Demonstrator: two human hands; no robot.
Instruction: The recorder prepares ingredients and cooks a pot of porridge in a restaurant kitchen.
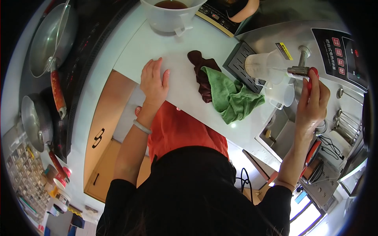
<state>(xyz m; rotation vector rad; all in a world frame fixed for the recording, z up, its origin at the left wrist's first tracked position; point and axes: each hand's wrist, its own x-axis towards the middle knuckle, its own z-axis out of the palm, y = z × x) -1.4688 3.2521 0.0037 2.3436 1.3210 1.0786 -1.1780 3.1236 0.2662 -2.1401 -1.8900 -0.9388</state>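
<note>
My right hand (pixel 314 101) grips the red lever (pixel 310 81) of a metal tap (pixel 298 71) on a hot-water dispenser (pixel 295 32). Under the spout a clear plastic measuring jug (pixel 262 65) stands on a slotted black drip tray (pixel 240 63); a thin pale streak at the spout looks like water. A second translucent jug (pixel 282 94) is close beside it. My left hand (pixel 155 81) lies palm down at the white counter's edge (pixel 177 65), holding nothing, thumb apart from the fingers. Between my hands lie a crumpled green cloth (pixel 233 94) and a dark brown cloth (pixel 202 67).
A large plastic jug (pixel 168 17) with dark liquid stands at the back, near an induction cooker (pixel 217 19). To the right is a sink (pixel 279 132), with ladles (pixel 348 121) past it. Two pans (pixel 54 41) sit on a black hob at left. An open cabinet door (pixel 106 118) hangs below.
</note>
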